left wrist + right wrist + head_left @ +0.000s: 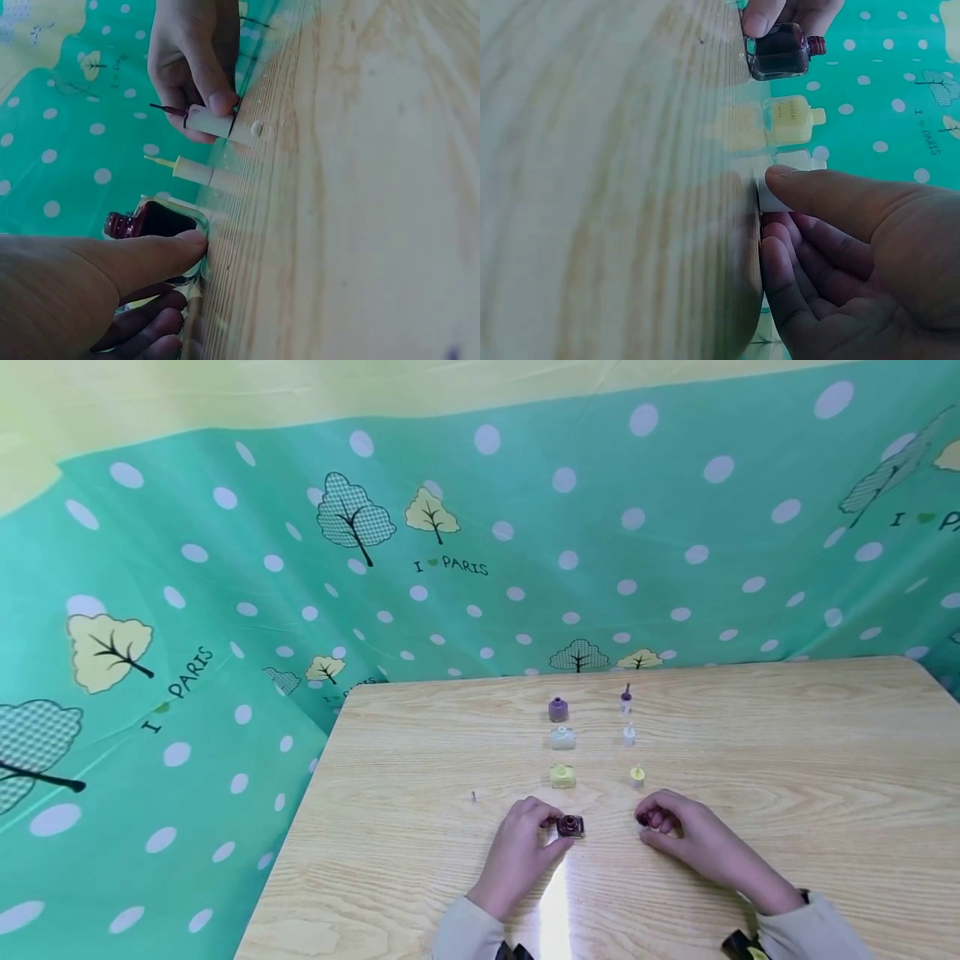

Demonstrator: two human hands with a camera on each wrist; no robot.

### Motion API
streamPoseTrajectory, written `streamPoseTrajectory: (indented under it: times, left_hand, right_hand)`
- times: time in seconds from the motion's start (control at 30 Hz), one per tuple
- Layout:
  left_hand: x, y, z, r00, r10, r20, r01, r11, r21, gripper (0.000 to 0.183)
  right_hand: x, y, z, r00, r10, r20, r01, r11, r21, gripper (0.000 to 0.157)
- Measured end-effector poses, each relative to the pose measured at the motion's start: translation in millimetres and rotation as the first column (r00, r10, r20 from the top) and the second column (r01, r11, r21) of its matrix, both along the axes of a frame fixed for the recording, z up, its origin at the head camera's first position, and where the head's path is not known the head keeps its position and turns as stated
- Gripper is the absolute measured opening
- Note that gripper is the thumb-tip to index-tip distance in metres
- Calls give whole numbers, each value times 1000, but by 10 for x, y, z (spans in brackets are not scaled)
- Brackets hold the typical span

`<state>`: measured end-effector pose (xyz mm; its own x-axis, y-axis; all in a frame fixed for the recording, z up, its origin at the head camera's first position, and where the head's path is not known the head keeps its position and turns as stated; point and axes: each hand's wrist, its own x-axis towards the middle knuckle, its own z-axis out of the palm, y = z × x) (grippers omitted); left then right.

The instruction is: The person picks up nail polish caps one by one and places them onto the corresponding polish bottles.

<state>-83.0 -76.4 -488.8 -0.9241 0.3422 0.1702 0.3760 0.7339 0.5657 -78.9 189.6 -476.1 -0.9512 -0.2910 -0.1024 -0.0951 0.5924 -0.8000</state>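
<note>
An uncapped nail polish bottle (571, 827) with dark red polish stands upright on the wooden table. My left hand (525, 847) holds it from the left, thumb on the near side and fingers at the back. To its right, my right hand (686, 833) pinches a white nail polish cap (208, 120) between thumb and fingers. That cap stands on the table with its dark red brush pointing up, as the left wrist view shows. In the right wrist view the thumb covers part of the cap (772, 199).
Behind the left hand, yellow (562, 777), clear (562, 739) and purple (558, 711) bottles form a column. Matching yellow (637, 777), white (628, 736) and purple (626, 701) brush caps stand to their right. A tiny object (473, 797) lies left. A green patterned cloth (450, 610) hangs behind the table.
</note>
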Motion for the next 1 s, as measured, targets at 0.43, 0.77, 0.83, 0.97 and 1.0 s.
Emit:
streamPoseTrajectory:
  times: [0.43,0.77,0.83,0.97,1.0]
  left_hand:
    - [40,-47,35,996,18,85,-25,996,86,27]
    - [59,-166,-15,985,13,171,-58,963,262,26]
    - [66,-184,-10,984,11,177,-61,958,281,27]
    - [76,-198,15,982,10,189,-67,952,299,28]
    - [78,-199,19,982,10,190,-68,952,300,28]
  right_hand:
    - [3,-1,-1,1000,4,-15,-4,1000,7,17]
    - [-5,36,1,999,-32,3,32,999,-24,17]
    - [-6,45,8,999,-43,10,43,999,-31,17]
    - [-7,52,19,998,-54,16,55,997,-51,19]
    - [-7,51,22,998,-54,19,55,997,-56,19]
